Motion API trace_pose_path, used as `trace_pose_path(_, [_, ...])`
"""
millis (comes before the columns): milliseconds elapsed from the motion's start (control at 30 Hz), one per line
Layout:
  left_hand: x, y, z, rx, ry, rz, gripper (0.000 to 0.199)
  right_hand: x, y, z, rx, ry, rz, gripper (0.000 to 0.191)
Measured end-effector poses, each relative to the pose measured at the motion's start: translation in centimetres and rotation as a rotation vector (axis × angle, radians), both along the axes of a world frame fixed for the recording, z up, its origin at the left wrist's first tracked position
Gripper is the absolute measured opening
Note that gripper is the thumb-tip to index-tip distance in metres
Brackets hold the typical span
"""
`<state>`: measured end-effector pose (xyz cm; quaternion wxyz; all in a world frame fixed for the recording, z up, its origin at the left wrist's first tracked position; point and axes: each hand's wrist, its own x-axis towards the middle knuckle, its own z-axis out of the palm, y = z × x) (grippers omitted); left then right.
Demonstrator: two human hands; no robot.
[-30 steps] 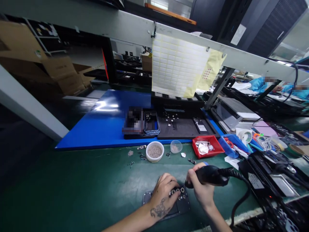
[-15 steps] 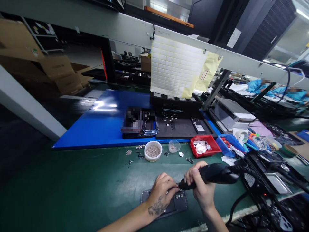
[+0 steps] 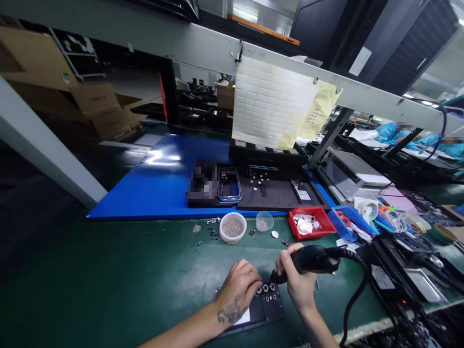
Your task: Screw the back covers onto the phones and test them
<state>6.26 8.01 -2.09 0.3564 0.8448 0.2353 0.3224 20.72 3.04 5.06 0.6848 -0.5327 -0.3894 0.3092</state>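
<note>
A dark phone body (image 3: 267,308) with round metal rings near its upper right end lies flat on the green bench. Across its left part rests my left hand (image 3: 239,286), thumb and fingertips drawn together by the rings; whatever they pinch is too small or hidden to make out. My right hand (image 3: 300,286) is wrapped round a black corded electric screwdriver (image 3: 316,259). The tool slants down to the left, and its tip is at the phone's upper edge, just right of my left fingertips. Whether the tip touches a screw cannot be seen.
Beyond my hands stand a white tub of screws (image 3: 233,228), a clear cup (image 3: 264,222), a red bin (image 3: 311,223) and a blue bin (image 3: 346,224). Small loose parts lie around them. A black tray (image 3: 279,193) sits behind. The screwdriver's cable (image 3: 357,295) loops down at right.
The screwdriver and my right hand have shifted slightly left and down. My left fingertips have drawn back a little from the tip, and more of the phone's rings show.
</note>
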Motion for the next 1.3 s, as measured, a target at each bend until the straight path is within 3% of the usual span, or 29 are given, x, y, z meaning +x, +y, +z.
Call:
trace_pose_path(467, [-0.1, -0.1, 0.1, 0.010, 0.014, -0.014, 0.017, -0.6, -0.5, -0.8, -0.048, -0.054, -0.026, 0.022])
trace_pose_path(833, [0.1, 0.1, -0.2, 0.005, -0.042, -0.042, 0.004, -0.4, -0.4, -0.6, -0.042, -0.165, -0.006, 0.020])
trace_pose_path(1000, [0.0, 0.2, 0.2, 0.029, -0.030, -0.059, 0.018, -0.2, -0.3, -0.5, -0.036, -0.144, -0.015, 0.022])
trace_pose_path(1300, [0.1, 0.2, -0.1, 0.074, -0.059, -0.051, 0.019, 0.0, -0.8, 0.8, 0.038, 0.059, 0.062, 0.020])
